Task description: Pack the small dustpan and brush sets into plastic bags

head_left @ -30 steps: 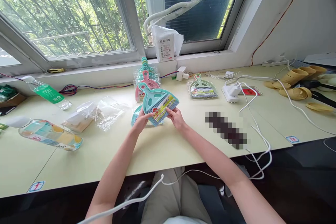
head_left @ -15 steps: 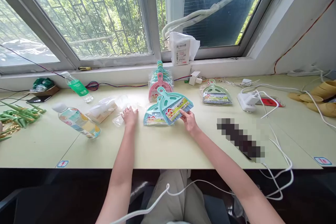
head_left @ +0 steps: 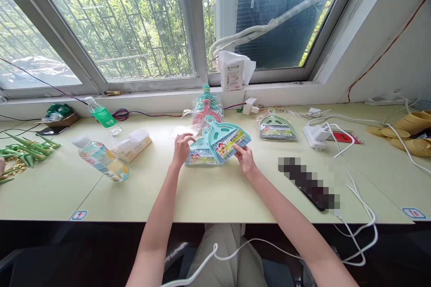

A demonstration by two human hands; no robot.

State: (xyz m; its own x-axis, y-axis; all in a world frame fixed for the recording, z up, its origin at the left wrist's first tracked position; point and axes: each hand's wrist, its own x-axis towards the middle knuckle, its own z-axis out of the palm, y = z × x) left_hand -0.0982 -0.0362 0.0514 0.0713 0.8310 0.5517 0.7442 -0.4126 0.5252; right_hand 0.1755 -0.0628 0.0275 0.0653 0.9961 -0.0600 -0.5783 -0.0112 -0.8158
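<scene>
A teal mini dustpan and brush set (head_left: 227, 140) with a yellow label is tilted up in my right hand (head_left: 245, 158), gripped by its lower right edge. Behind it, partly covered, lies a second teal dustpan set (head_left: 204, 154). My left hand (head_left: 182, 147) pinches a thin clear plastic bag (head_left: 182, 130), raised beside the dustpans; the bag's outline is hard to make out. Farther back stands a row of wrapped dustpan sets, a pink dustpan (head_left: 206, 110) at its front. To the right lies a wrapped green dustpan set (head_left: 276, 125).
On the left are a tilted drink bottle (head_left: 103, 159), a tissue pack (head_left: 134, 145), a green-labelled bottle (head_left: 103, 115) and green plants (head_left: 30, 150). Rightward lie a blurred dark phone-like object (head_left: 308, 184), a white charger (head_left: 316, 136) and looping white cables (head_left: 365, 206).
My left hand has lifted the clear plastic bag off the table and moved right, toward the dustpans. My right hand still holds the teal set in nearly the same place.
</scene>
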